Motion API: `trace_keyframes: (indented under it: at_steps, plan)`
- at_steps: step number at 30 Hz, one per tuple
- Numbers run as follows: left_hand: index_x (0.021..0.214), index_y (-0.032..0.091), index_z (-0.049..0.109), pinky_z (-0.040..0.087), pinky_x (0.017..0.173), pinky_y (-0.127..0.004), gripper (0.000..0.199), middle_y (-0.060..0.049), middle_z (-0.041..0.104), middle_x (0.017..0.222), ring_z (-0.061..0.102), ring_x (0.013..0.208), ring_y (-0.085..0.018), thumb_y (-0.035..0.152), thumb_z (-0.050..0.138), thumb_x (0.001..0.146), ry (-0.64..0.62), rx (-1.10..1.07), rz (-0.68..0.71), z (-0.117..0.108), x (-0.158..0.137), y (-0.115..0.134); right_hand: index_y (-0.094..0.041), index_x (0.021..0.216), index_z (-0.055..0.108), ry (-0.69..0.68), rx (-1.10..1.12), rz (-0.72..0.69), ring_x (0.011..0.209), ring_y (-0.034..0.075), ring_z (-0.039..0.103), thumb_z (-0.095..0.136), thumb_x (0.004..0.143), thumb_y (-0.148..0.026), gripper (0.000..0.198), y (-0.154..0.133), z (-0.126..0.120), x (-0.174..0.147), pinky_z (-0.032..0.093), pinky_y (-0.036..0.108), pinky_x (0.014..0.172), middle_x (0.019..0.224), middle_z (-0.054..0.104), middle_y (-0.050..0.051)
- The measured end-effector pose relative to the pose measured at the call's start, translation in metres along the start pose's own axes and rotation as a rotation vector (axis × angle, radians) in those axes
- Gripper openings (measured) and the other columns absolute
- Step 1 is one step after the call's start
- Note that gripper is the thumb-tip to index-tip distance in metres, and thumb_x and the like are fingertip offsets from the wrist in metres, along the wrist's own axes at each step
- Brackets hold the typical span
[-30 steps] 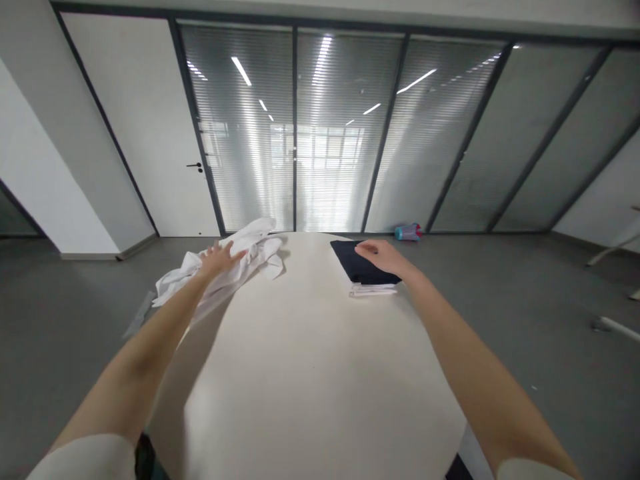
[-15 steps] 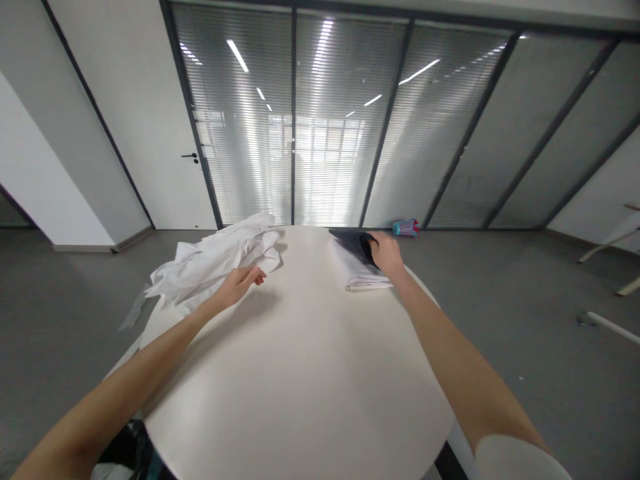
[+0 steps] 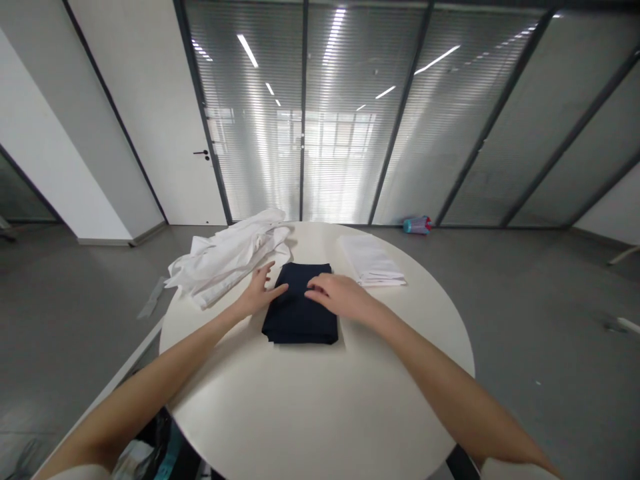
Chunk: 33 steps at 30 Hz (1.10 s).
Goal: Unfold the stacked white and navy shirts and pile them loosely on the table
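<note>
Head view: I have both hands flat on the folded dark navy cloth point(image 3: 301, 303) at the middle of the round white table point(image 3: 320, 400).

My left hand point(image 3: 260, 293), fingers spread, rests on the cloth's left edge; my right hand point(image 3: 337, 295) lies open-palmed on top, gripping nothing. A crumpled white garment point(image 3: 227, 257) lies left of the cloth, a folded white cloth point(image 3: 373, 261) to its right. I judge the cloth just placed; next calls for pinching an edge.

A single head-worn camera looks forward and down, close over the round white worktop point(image 3: 320, 400), toward glass partitions with blinds point(image 3: 350, 113) beyond.
</note>
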State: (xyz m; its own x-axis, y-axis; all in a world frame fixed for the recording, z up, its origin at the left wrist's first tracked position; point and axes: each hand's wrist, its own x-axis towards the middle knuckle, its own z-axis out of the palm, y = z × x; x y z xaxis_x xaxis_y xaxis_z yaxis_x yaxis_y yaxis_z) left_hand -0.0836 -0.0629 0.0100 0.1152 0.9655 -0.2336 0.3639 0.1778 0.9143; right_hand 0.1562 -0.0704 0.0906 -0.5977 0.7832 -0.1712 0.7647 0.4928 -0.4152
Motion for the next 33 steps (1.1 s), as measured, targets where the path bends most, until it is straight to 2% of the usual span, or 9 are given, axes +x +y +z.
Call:
trace_keyframes:
  at_steps: [3, 6, 8, 13, 16, 19, 23, 26, 33]
  plan:
    - [0.129, 0.026, 0.06, 0.045, 0.103, -0.046, 0.063, -0.013, 0.05, 0.131, 0.052, 0.124, -0.031, 0.056, 0.075, 0.076, -0.114, 0.231, 0.378, 0.006, -0.014, 0.014, -0.018, 0.097, 0.071, 0.026, -0.084, 0.3, 0.087, 0.025, 0.068, 0.047, 0.1, -0.037, 0.03, 0.028, 0.0, -0.001, 0.044, 0.03, 0.072, 0.093, 0.073, 0.012]
    - [0.136, 0.029, 0.056, 0.043, 0.103, -0.049, 0.077, -0.011, 0.055, 0.13, 0.054, 0.119, -0.033, 0.062, 0.079, 0.069, -0.434, 0.398, 0.551, 0.023, -0.031, 0.028, -0.018, 0.1, 0.069, -0.034, -0.014, 0.356, 0.085, 0.024, 0.068, 0.055, 0.095, -0.036, 0.024, 0.044, 0.017, 0.001, 0.044, 0.029, 0.07, 0.09, 0.072, 0.011]
    - [0.137, 0.028, 0.055, 0.041, 0.102, -0.052, 0.08, -0.012, 0.055, 0.131, 0.052, 0.12, -0.035, 0.059, 0.081, 0.068, -0.458, 0.536, 0.611, 0.036, -0.039, 0.031, -0.017, 0.107, 0.066, -0.017, 0.077, 0.35, 0.081, 0.021, 0.066, 0.061, 0.09, -0.029, 0.021, 0.048, 0.03, 0.005, 0.044, 0.028, 0.07, 0.083, 0.071, 0.007]
    - [0.115, 0.023, 0.061, 0.048, 0.089, -0.04, 0.03, -0.009, 0.061, 0.11, 0.06, 0.1, -0.025, 0.016, 0.054, 0.087, -0.314, 0.498, 0.548, 0.036, -0.043, 0.026, -0.02, 0.111, 0.058, 0.232, 0.66, 0.274, 0.073, 0.017, 0.064, 0.061, 0.083, -0.029, 0.029, 0.044, 0.036, 0.014, 0.048, 0.029, 0.067, 0.077, 0.066, 0.0]
    - [0.106, 0.025, 0.051, 0.05, 0.081, -0.035, 0.021, -0.004, 0.061, 0.1, 0.062, 0.091, -0.021, 0.017, 0.05, 0.086, -0.024, 0.168, 0.421, 0.01, -0.047, 0.018, -0.024, 0.115, 0.055, 0.342, 0.991, 0.127, 0.089, 0.018, 0.068, 0.058, 0.088, -0.047, 0.036, 0.034, 0.028, 0.013, 0.052, 0.031, 0.073, 0.098, 0.07, 0.004]
    - [0.114, 0.028, 0.039, 0.051, 0.065, -0.028, 0.034, 0.0, 0.06, 0.094, 0.063, 0.078, -0.017, 0.034, 0.06, 0.087, 0.189, -0.136, 0.208, -0.02, -0.062, 0.006, -0.022, 0.106, 0.063, 0.248, 0.836, 0.012, 0.097, 0.019, 0.067, 0.061, 0.089, -0.05, 0.033, 0.017, 0.025, 0.008, 0.051, 0.034, 0.084, 0.103, 0.07, 0.007]
    - [0.128, 0.032, 0.032, 0.05, 0.059, -0.024, 0.059, 0.002, 0.061, 0.088, 0.062, 0.068, -0.014, 0.039, 0.069, 0.083, 0.197, -0.269, 0.085, -0.044, -0.09, -0.006, -0.024, 0.126, 0.066, -0.087, 0.362, -0.171, 0.103, 0.025, 0.063, 0.07, 0.083, -0.058, 0.054, -0.005, 0.032, 0.003, 0.046, 0.041, 0.093, 0.113, 0.067, 0.009]
    - [0.137, 0.036, 0.027, 0.05, 0.056, -0.023, 0.07, 0.002, 0.062, 0.087, 0.061, 0.065, -0.013, 0.04, 0.07, 0.082, 0.263, -0.346, 0.021, -0.053, -0.1, -0.012, -0.028, 0.13, 0.066, -0.169, 0.137, -0.263, 0.109, 0.029, 0.057, 0.07, 0.079, -0.066, 0.063, -0.013, 0.041, 0.001, 0.043, 0.044, 0.095, 0.126, 0.06, 0.01]
    - [0.127, 0.029, 0.046, 0.054, 0.072, -0.03, 0.064, -0.005, 0.057, 0.109, 0.06, 0.094, -0.021, 0.036, 0.073, 0.069, 0.663, -0.234, -0.029, -0.102, -0.094, -0.057, -0.021, 0.102, 0.078, -0.225, -0.013, -0.325, 0.094, 0.023, 0.06, 0.064, 0.093, -0.034, 0.021, -0.009, 0.032, -0.003, 0.043, 0.034, 0.083, 0.107, 0.067, 0.008]
